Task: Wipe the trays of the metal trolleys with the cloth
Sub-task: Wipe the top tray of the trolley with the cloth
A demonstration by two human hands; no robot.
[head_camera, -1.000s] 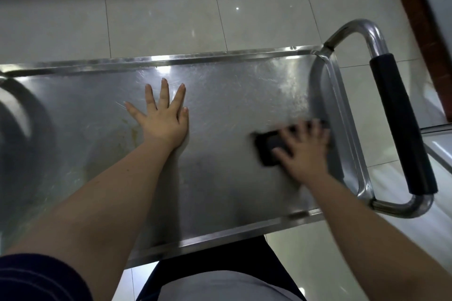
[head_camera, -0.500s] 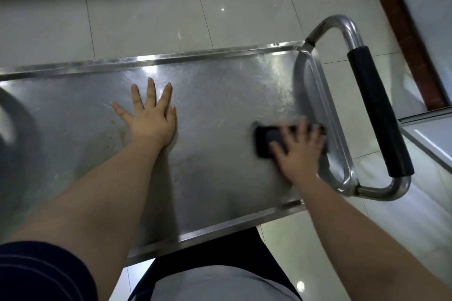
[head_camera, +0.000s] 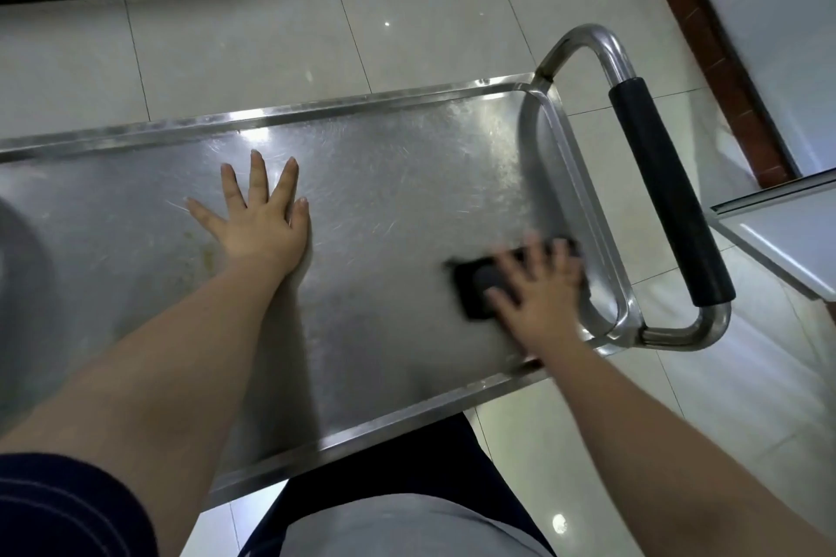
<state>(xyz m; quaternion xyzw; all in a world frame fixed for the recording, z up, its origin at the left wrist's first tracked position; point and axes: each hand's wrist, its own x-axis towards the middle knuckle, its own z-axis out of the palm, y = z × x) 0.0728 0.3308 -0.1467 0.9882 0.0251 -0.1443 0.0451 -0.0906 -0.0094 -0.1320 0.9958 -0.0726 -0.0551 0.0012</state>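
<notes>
The top tray point(head_camera: 398, 176) of a metal trolley lies across the view, scratched and shiny, with a brownish stain left of my left wrist. My left hand point(head_camera: 258, 222) rests flat on the tray's middle, fingers spread and straight. A dark cloth point(head_camera: 475, 285) lies near the tray's right end. My right hand point(head_camera: 538, 285) presses on it with straight spread fingers and is blurred by motion. Most of the cloth is under that hand.
The trolley's handle point(head_camera: 665, 190), a steel loop with a black grip, sticks out past the tray's right end. A second metal surface point(head_camera: 787, 231) stands at the far right. Pale floor tiles point(head_camera: 226, 50) lie beyond, with a brown skirting board point(head_camera: 705, 32) at the upper right.
My right hand has slid the cloth a little toward the tray's near edge at its right end. The left hand has stayed flat in place. The camera view has shifted slightly.
</notes>
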